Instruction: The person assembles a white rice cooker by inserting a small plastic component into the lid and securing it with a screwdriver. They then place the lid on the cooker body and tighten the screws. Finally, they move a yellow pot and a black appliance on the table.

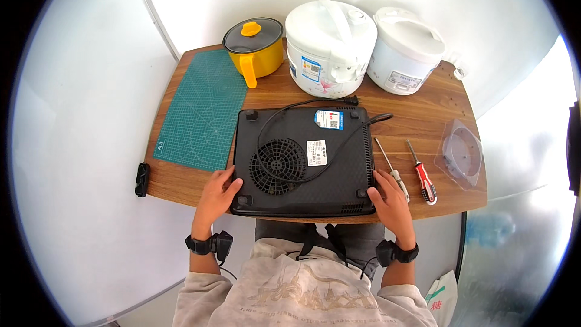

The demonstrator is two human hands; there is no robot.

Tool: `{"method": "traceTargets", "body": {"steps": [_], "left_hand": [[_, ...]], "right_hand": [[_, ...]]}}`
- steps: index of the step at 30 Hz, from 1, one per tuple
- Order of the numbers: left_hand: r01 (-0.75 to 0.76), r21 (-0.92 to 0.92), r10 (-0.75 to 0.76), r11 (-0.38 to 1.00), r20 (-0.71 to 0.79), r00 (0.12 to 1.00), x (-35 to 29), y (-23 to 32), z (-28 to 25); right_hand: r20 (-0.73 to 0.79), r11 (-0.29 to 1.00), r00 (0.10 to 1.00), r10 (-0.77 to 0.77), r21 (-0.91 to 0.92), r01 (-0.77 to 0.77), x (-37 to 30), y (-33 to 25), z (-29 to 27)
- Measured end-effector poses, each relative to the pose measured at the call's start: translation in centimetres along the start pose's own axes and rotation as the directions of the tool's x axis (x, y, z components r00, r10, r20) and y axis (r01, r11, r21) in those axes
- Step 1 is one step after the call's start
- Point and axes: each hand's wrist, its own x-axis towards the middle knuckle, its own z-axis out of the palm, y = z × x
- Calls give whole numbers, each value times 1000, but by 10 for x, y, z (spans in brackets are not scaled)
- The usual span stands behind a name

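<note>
A black induction cooker (339, 189) lies bottom side up at the table's front edge, showing its round fan grille (278, 166), corner feet and labels. Its black power cord (342, 151) loops loosely over the underside, with the plug (351, 101) at the far edge. My left hand (214, 197) grips the near left side of the cooker, thumb on top near a foot. On the near right side my right hand (392, 201) holds the opposite edge, thumb also on top. The fingertips under both edges are hidden. Just right of that hand lies a screwdriver with a pale handle (399, 185).
A red-and-black-handled screwdriver (425, 183) and a clear plastic tray (461, 152) with small dark bits lie to the right. Behind stand a yellow pot (264, 60) and two white rice cookers (330, 42). A green cutting mat (203, 109) covers the left; a black object (143, 180) sits at the left edge.
</note>
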Motion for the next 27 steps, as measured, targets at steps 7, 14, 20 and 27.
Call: {"method": "traceTargets", "body": {"steps": [7,14,20,27], "left_hand": [[-77,14,78,997,-39,996,-9,1,4],[-69,-48,71,996,37,997,-34,31,-12],[-50,-56,58,997,141,988,-38,50,-17],[-29,-65,39,997,155,987,-36,51,-19]], "right_hand": [[-41,973,974,-221,-72,218,-10,-9,-2],[-97,957,957,-274,-130,261,-12,-13,3],[-86,954,959,-271,-154,256,-12,-21,2],[-97,958,958,-271,-126,259,-10,-17,0]]}}
